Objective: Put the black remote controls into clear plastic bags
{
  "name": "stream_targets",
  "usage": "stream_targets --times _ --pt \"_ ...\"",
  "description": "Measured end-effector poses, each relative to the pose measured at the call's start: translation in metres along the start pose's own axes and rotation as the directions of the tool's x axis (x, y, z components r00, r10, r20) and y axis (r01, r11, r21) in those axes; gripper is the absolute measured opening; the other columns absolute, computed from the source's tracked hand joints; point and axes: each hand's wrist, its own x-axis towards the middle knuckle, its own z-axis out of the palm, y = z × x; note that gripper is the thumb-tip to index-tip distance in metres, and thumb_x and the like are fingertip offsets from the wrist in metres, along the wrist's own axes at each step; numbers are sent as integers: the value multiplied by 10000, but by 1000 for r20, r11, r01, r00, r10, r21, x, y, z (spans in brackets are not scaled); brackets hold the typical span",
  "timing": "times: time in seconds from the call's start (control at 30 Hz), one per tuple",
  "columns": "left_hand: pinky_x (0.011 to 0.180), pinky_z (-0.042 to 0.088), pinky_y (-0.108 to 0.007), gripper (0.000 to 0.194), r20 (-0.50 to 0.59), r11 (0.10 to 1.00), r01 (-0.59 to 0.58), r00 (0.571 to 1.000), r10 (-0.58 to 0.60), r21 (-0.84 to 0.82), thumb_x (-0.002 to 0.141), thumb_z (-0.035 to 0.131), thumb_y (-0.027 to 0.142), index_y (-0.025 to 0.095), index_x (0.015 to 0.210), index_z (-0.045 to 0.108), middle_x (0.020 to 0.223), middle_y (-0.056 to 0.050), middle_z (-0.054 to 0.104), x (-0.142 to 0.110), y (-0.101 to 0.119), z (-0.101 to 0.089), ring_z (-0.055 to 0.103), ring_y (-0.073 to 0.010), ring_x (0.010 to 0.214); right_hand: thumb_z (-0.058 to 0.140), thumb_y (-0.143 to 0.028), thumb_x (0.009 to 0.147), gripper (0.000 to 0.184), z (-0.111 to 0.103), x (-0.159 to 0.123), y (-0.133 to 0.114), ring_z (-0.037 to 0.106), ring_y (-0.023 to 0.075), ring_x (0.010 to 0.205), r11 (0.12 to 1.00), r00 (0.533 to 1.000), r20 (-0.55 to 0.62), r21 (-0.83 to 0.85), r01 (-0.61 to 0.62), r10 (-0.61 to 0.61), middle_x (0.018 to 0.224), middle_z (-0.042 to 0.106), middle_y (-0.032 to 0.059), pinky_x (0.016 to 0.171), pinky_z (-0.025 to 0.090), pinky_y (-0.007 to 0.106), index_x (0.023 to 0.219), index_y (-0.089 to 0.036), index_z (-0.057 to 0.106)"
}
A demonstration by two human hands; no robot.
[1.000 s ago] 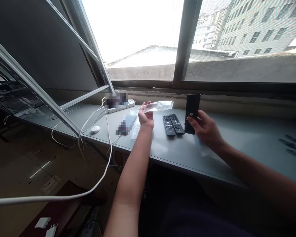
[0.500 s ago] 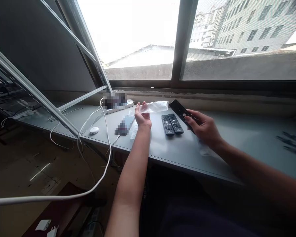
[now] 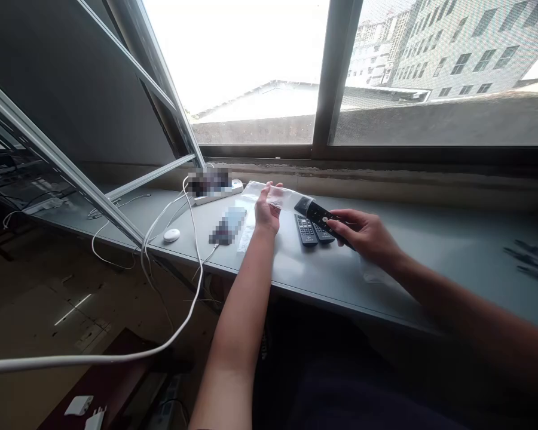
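Note:
My left hand (image 3: 267, 214) holds a clear plastic bag (image 3: 275, 194) above the grey table (image 3: 430, 263), its mouth turned to the right. My right hand (image 3: 363, 232) grips a black remote control (image 3: 317, 212), tilted flat with its far end at the bag's mouth. Two more black remotes (image 3: 311, 230) lie side by side on the table just below the held one. Another clear bag (image 3: 374, 273) lies partly under my right wrist.
A blurred phone (image 3: 226, 226) with a white cable, a white power strip (image 3: 215, 192) and a small white round device (image 3: 171, 235) lie left of my hands. White cables (image 3: 170, 322) hang off the table's front edge. A window stands behind; a metal frame slants at left.
My right hand has tipped the black remote from upright to nearly flat and carried it left to the bag's mouth. My left hand has turned the bag slightly toward it.

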Motion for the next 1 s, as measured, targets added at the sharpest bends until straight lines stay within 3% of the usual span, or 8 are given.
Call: stream_targets --times 0.07,0.17,0.27,0.37,0.47,0.63,0.73,1.0 --pt "898 624 -282 460 134 990 21 990 -40 143 974 877 388 180 1374 786 1200 -111 864 -3 -5 1 817 -210 1079 894 -636 927 649 -1 1 0 723 203 661 1000 1000 3 -4 1 -1 945 831 78 602 579 338 1391 -186 837" --pt "994 612 -363 571 310 935 29 939 -146 353 854 987 472 197 1326 822 1225 -135 855 -10 -13 2 798 -276 1166 880 -635 950 689 -2 2 3 720 196 657 1000 1000 7 -23 1 -1 953 825 70 606 574 332 1470 -191 796" --pt "1005 608 -407 627 401 873 -10 891 -213 487 801 1021 549 207 1295 843 1226 -148 847 -15 -18 3 794 -296 1126 872 -647 957 697 -4 4 7 727 199 668 999 1000 -5 -53 -1 1 965 826 76 615 574 331 1477 -189 789" --pt "987 611 -405 640 427 861 -64 886 -184 504 778 1035 580 213 1270 855 1193 -139 852 -16 -19 3 800 -290 1085 879 -665 946 713 -4 5 9 752 215 701 999 1000 -5 -46 -5 5 1000 839 95 586 560 318 1466 -187 784" --pt "1027 607 -394 611 408 889 -128 910 -71 440 767 1046 563 228 1242 860 1164 -113 869 -13 -19 3 804 -288 1141 892 -687 922 766 -3 6 7 768 234 733 999 999 26 1 -32 32 1060 860 123 499 507 292 1490 -188 766" --pt "1067 615 -409 671 313 932 -158 948 52 326 759 1056 534 252 1325 830 1140 -86 886 -7 -18 4 815 -287 1190 868 -717 942 687 -7 5 2 531 130 493 990 988 87 -85 -117 124 682 762 38 444 396 263 1366 -176 856" --pt "1044 626 -391 685 318 950 -110 948 12 293 773 1058 491 232 1358 812 1145 -96 884 -8 -18 4 823 -267 1158 878 -744 924 677 -9 4 1 490 116 458 984 980 119 -91 -152 162 600 710 13 446 406 266 1277 -168 885" --pt "1003 617 -374 592 377 920 13 910 -173 391 747 1089 415 211 1241 833 1182 -107 868 -20 -21 10 822 -259 1100 987 -765 795 733 -5 7 3 736 208 548 984 986 78 89 -151 144 731 812 56 556 654 350 1212 -172 877"
